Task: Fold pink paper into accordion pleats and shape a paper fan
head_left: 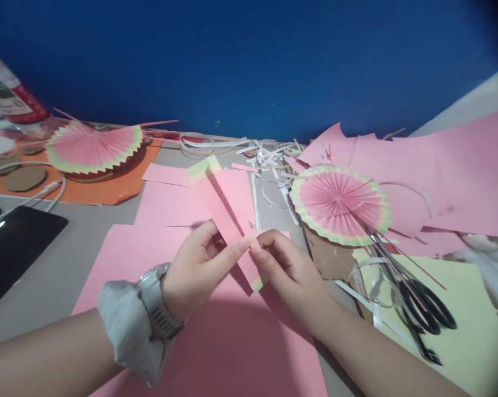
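Note:
A folded pink paper strip (228,212) with pale yellow-green ends is held at a slant above the pink sheets (241,342). My left hand (201,264) pinches its left edge, thumb on top and fingers curled beneath. At the strip's right edge, my right hand (292,270) grips the paper between thumb and bent index finger. Both thumbs meet near the lower half of the strip. Its upper part stands free, with a fold opening lengthwise. A watch and a grey scrunchie sit on my left wrist.
Pleated pink-and-green paper fans lie at the right (340,201) and left (94,146). Black-handled scissors (426,303) rest over yellow paper (464,286). White paper scraps (269,157) lie at the back. A black phone (21,248), cable and orange sheet (129,179) occupy the left.

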A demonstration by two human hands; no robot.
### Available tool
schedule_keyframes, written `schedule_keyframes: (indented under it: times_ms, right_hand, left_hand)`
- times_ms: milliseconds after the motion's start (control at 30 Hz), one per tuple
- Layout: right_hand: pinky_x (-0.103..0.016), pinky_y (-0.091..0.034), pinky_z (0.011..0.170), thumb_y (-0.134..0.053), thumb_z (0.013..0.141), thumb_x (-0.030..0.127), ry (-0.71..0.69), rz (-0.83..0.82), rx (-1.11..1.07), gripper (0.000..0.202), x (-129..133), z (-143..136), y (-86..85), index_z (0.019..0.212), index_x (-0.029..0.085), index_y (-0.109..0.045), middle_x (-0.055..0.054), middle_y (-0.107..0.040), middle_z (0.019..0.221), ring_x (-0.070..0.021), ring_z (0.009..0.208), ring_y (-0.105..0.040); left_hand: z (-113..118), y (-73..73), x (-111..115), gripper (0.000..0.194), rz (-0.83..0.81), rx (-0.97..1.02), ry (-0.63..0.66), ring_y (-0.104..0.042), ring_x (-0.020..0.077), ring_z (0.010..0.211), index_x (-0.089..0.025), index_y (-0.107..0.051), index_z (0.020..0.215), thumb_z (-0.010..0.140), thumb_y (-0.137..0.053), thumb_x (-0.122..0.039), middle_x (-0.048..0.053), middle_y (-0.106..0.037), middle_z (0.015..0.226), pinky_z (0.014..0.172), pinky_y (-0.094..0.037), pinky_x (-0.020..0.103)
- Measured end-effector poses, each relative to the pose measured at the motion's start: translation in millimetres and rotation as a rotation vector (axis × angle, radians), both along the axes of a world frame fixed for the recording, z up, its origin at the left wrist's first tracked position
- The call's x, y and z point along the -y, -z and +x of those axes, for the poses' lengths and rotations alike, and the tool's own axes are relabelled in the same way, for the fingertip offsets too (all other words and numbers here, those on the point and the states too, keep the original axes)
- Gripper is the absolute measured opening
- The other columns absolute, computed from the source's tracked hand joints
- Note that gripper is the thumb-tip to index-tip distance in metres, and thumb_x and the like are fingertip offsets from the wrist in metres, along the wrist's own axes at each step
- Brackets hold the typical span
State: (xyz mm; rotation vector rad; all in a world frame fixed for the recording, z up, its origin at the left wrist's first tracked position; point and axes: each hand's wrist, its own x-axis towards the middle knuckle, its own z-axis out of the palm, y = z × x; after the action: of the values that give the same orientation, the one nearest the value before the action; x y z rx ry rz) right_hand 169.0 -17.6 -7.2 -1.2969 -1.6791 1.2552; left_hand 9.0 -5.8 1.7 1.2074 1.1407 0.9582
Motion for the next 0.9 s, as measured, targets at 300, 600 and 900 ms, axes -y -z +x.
schedule_keyframes:
  times_ms: [300,600,900]
  right_hand:
    - [-0.025,-0.046,0.056,-0.043,0.091,0.04,-0.037,-0.17,-0.191,0.02,-1,-2,0.7,0.085,0.022,-0.049,0.005,-0.05,0.07,-0.0106,0.057,-0.06]
    - [-0.019,-0.043,0.039,-0.052,0.086,0.039,0.027,-0.256,-0.299,0.017,-2,-3,-3.0,0.088,0.023,-0.053,0.009,-0.043,0.057,-0.0054,0.037,-0.045]
    - [-0.014,-0.034,0.042,-0.061,0.082,0.034,0.284,-0.3,-0.64,0.015,-15,2,1.8,0.08,0.022,-0.052,0.009,-0.042,0.053,-0.0036,0.042,-0.037]
  left_hand:
    - [3,-5.3,1,0.013,-0.023,0.221,-0.022,-0.057,0.0097,0.058,-0.017,-0.054,0.094,0.085,-0.055,-0.027,-0.002,-0.06,0.07,0.057,-0.049,0.022]
    - [-2,0.2,0,0.031,-0.176,0.173,-0.028,-0.025,0.0067,0.035,-0.019,-0.058,0.096,0.087,-0.046,-0.046,-0.01,-0.026,0.037,0.037,-0.029,0.018]
    - [-4,-2.9,0,0.039,-0.149,0.213,0.007,-0.05,0.0104,0.049,-0.022,-0.053,0.115,0.085,-0.051,-0.046,-0.004,-0.053,0.051,0.052,-0.045,0.022]
